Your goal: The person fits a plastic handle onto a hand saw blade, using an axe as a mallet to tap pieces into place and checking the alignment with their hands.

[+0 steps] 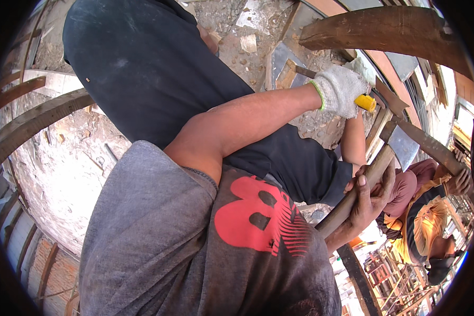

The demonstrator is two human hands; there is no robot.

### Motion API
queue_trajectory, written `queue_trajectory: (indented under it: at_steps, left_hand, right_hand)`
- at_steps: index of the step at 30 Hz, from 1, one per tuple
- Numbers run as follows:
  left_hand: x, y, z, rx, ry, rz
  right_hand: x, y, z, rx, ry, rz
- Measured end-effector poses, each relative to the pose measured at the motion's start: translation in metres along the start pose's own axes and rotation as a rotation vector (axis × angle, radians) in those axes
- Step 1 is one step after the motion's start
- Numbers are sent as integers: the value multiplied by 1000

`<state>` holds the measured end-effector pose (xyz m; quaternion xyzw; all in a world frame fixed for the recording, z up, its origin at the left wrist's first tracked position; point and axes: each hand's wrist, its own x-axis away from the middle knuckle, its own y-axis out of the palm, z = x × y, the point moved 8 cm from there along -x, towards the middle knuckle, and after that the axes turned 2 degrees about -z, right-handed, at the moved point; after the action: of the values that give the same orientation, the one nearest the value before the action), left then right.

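Observation:
My left hand (343,90), in a pale knit glove with a green cuff, is closed around a tool. Its yellow handle (365,103) sticks out on the right side of the glove. The rest of that tool is mostly covered, so its kind is unclear. My bare right hand (373,196) is wrapped around the wooden handle of an axe (375,167). The axe's head is up, with its wide grey blade facing right, just below the gloved hand. The lower end of the handle passes behind my grey shirt.
Curved wooden beams (384,31) rise at the upper right, and another (42,124) stands at the left. At the right, a co-worker (426,226) in a yellow-orange and dark top grips a timber. Scraps and debris (248,43) cover the ground beyond my dark trousers.

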<state>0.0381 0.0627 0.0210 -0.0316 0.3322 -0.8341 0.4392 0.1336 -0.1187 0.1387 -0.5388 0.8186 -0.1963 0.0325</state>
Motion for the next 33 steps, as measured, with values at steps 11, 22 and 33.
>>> queue_trajectory:
  at_steps: [11,22,33]
  left_hand:
    - [-4,-26,-24,135,0,161]
    - [-4,-22,-33,151,-73,99]
    - [-4,-18,-35,91,-88,43]
  right_hand:
    - [13,-29,-111,202,-640,406]
    - [-16,5,-100,382,-379,233]
    - [-36,55,-47,381,-100,-77]
